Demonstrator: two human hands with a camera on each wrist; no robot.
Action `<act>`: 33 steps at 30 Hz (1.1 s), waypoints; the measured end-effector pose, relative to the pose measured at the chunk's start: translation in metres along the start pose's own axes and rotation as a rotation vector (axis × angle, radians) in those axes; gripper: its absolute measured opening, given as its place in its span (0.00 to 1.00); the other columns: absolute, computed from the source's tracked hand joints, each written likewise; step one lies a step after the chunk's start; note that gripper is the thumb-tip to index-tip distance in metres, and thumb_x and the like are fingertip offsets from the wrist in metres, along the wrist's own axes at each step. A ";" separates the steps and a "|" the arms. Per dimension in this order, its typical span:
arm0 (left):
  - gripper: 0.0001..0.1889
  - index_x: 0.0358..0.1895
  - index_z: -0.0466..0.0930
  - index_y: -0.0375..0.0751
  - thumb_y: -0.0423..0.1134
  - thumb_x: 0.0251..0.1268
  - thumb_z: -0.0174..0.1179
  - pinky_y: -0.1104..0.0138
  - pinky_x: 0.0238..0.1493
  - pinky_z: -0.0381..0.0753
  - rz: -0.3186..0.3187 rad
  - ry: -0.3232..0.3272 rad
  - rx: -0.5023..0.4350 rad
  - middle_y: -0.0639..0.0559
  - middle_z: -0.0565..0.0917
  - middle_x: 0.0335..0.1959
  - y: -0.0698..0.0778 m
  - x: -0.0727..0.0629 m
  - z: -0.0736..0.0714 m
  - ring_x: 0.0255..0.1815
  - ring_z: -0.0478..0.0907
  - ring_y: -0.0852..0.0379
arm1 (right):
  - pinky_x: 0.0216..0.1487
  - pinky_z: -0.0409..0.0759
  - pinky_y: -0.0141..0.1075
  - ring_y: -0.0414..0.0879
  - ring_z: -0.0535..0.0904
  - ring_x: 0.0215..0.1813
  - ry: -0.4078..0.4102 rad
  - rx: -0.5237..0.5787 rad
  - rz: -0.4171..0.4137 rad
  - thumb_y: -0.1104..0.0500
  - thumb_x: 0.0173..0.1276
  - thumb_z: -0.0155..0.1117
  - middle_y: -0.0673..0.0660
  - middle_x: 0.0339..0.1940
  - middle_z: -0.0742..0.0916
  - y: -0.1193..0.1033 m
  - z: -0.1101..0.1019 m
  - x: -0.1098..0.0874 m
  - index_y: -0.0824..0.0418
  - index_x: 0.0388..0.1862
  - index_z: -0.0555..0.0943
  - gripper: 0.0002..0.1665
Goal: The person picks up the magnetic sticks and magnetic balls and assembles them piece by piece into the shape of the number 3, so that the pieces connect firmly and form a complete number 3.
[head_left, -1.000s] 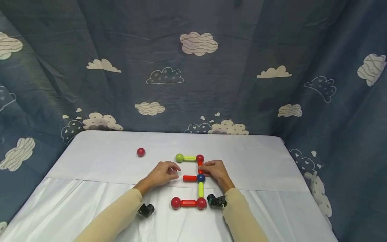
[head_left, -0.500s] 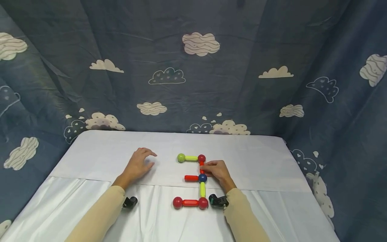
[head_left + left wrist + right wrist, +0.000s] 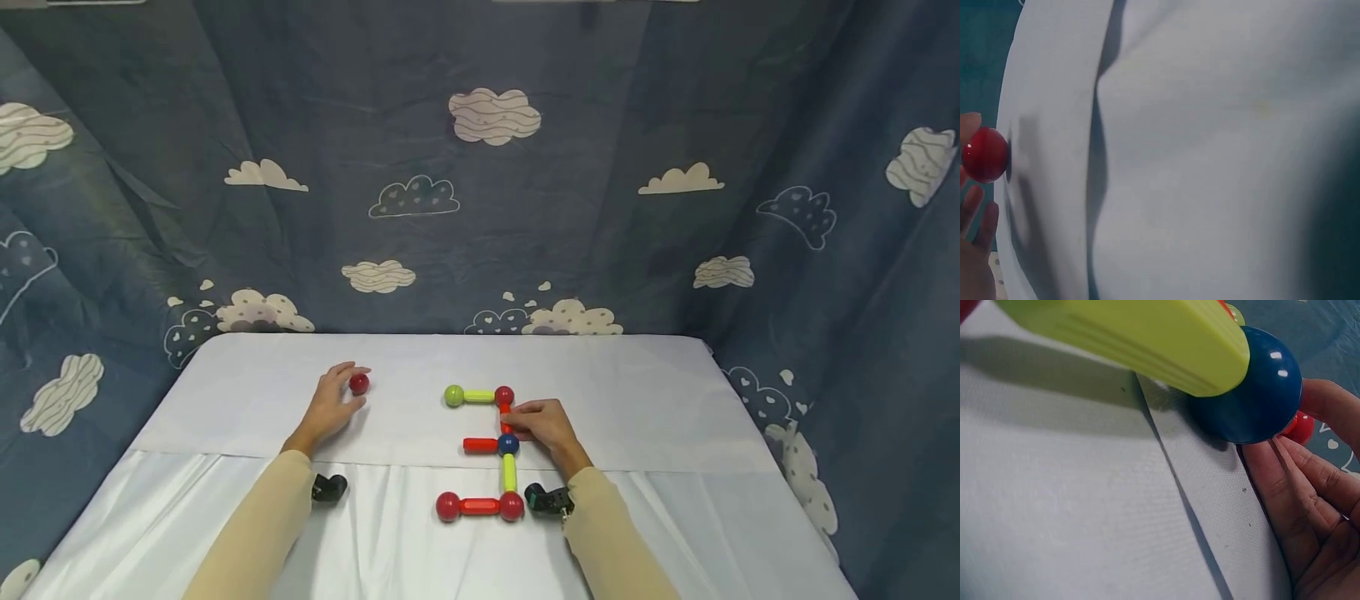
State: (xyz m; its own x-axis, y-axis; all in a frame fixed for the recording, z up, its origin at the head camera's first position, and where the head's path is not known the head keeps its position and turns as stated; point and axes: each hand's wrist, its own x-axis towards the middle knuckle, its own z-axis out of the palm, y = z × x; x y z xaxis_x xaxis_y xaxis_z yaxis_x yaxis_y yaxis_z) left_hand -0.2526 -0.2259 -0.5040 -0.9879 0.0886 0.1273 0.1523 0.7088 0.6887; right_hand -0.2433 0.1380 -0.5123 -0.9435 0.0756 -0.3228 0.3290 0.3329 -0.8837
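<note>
On the left part of the table, my left hand (image 3: 330, 404) has its fingers and thumb curled about a loose red ball (image 3: 359, 383). The left wrist view shows the same red ball (image 3: 985, 155) between the fingertips, its shadow beside it on the cloth. My right hand (image 3: 546, 423) pinches an upright red rod (image 3: 505, 414) joining a red ball (image 3: 504, 395) to a blue ball (image 3: 507, 443). From the blue ball, a red rod (image 3: 480, 446) points left with a bare end, and a yellow-green rod (image 3: 509, 472) runs toward me. In the right wrist view the blue ball (image 3: 1257, 387) partly hides the fingers.
The build's far end has a yellow-green rod (image 3: 478, 396) and green ball (image 3: 453, 396). Its near end has two red balls joined by a red rod (image 3: 480, 507). A white cloth (image 3: 405, 542) covers the table. Behind hangs a dark cloud-print curtain (image 3: 585, 167).
My left hand has moved left from beside the build to the loose red ball, and its fingers have closed about it. The right hand stays on the red rod.
</note>
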 end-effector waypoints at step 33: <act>0.23 0.53 0.80 0.37 0.36 0.51 0.72 0.50 0.55 0.71 -0.205 -0.067 -0.068 0.38 0.81 0.48 0.015 -0.011 0.007 0.50 0.76 0.44 | 0.33 0.81 0.31 0.44 0.81 0.31 0.026 -0.008 -0.008 0.56 0.53 0.77 0.55 0.30 0.87 0.003 0.000 0.004 0.64 0.38 0.86 0.16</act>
State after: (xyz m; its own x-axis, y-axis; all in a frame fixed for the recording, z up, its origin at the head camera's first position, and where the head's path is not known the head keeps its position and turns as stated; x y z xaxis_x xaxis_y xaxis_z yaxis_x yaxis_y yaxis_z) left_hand -0.2394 -0.2109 -0.5000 -0.9978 -0.0051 -0.0663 -0.0527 0.6684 0.7419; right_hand -0.2456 0.1396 -0.5165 -0.9467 0.0975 -0.3070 0.3216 0.3414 -0.8832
